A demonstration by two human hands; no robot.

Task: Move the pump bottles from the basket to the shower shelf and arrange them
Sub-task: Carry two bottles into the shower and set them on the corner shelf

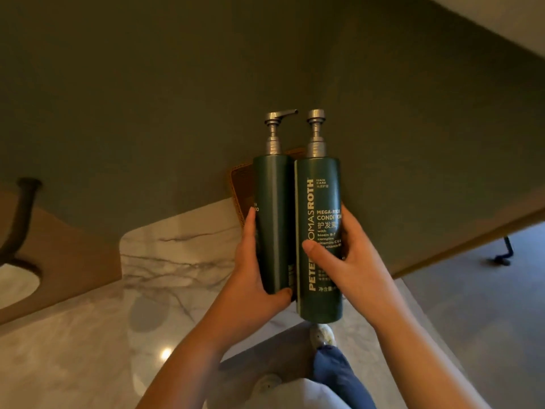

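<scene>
Each of the hands grips one green pump bottle, left hand [253, 278] on the left bottle [272, 219], right hand [342, 255] on the right bottle [320, 231], above the basket [240, 184]. Best carried upright, apart, grip low and firm.

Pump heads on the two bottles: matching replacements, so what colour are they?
Silver-grey metallic pump heads, seen in the head view.

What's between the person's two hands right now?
In the head view, two dark green pump bottles stand side by side: the left hand grips the left bottle, the right hand the conditioner bottle. Their sides look to be touching.
</scene>
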